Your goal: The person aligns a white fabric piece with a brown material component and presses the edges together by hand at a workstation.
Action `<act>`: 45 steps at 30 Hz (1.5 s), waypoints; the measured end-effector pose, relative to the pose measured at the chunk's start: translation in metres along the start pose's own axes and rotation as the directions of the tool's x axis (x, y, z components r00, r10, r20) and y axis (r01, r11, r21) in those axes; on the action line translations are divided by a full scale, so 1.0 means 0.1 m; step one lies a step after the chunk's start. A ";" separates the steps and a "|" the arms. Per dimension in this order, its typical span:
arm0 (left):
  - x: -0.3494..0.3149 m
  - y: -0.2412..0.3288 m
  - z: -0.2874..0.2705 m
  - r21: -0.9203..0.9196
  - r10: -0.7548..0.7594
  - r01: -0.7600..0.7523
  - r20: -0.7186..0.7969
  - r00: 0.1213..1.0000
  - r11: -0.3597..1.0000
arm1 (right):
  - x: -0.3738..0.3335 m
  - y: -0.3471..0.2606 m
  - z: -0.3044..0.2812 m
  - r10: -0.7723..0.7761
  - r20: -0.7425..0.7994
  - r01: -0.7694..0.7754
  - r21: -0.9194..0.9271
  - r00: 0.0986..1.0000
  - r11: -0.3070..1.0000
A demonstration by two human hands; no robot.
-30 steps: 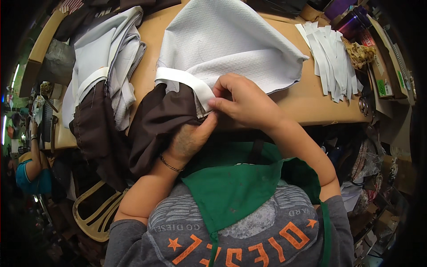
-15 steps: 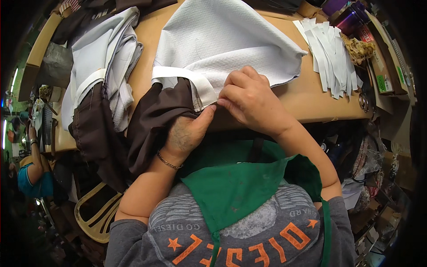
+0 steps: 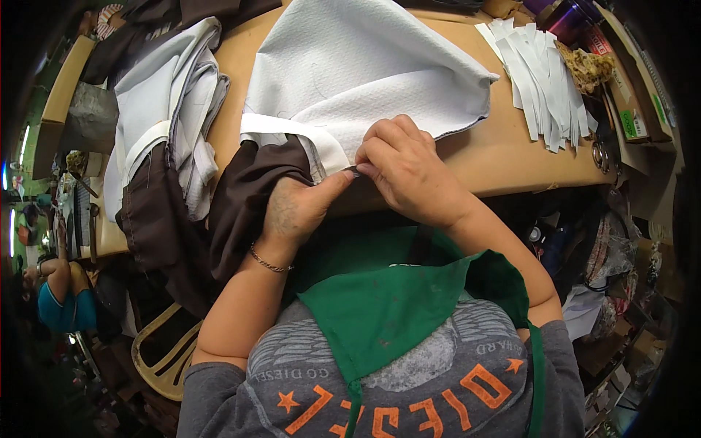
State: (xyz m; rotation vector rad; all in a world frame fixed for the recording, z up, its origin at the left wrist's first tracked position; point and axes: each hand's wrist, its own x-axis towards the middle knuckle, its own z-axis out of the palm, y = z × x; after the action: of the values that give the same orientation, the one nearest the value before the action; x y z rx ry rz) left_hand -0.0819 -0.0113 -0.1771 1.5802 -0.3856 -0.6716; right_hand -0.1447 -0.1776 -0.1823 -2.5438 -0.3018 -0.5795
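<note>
A sewn cloth piece lies across the near edge of the table: quilted white fabric [image 3: 365, 66], a smooth white band [image 3: 292, 128] and dark brown cloth [image 3: 244, 179]. My left hand [image 3: 292, 208] grips it at the band's near end, thumb on top, its other fingers hidden beneath the brown cloth. Close beside that thumb, my right hand [image 3: 412, 171] pinches the same edge between thumb and curled fingers. A short dark bit of the edge shows between the two thumb tips. Whatever finer thing may be in the pinch is too small to make out.
Left of my work lies a folded stack of similar white-and-brown pieces [image 3: 164, 109]. Loose white strips [image 3: 537, 84] are heaped at the right, beside scissors handles [image 3: 600, 155] and a cardboard box [image 3: 631, 102]. A chair [image 3: 164, 358] stands lower left; another person [image 3: 66, 296] sits beyond.
Both hands stay closed on the cloth edge. My left hand has shifted slightly left, and the dark bit between the thumbs shows more plainly. The whole view has moved a little.
</note>
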 end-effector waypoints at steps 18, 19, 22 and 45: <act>0.00 -0.09 0.02 0.121 0.120 -0.117 -0.017 0.993 0.986 | -0.07 -0.01 0.03 0.024 -0.044 -0.028 -0.094 0.999 0.995; -0.01 -0.06 0.01 0.090 0.072 -0.071 -0.010 0.997 0.993 | -0.08 0.00 0.02 0.039 -0.034 -0.041 -0.058 0.999 0.997; -0.02 -0.02 -0.05 0.132 -0.056 0.055 0.003 0.998 0.990 | -0.08 0.00 -0.02 0.060 -0.013 -0.060 -0.001 0.998 0.998; -0.07 -0.21 -0.09 0.309 0.227 -0.226 0.035 0.973 0.924 | -0.21 0.19 0.04 -0.166 -0.098 0.132 -0.290 0.981 0.948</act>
State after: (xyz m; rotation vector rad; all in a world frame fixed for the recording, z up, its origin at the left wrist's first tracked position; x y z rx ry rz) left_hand -0.0851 0.0028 -0.1961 1.7979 -0.6896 -0.4445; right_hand -0.1565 -0.1934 -0.2030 -2.7587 -0.3955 -0.8881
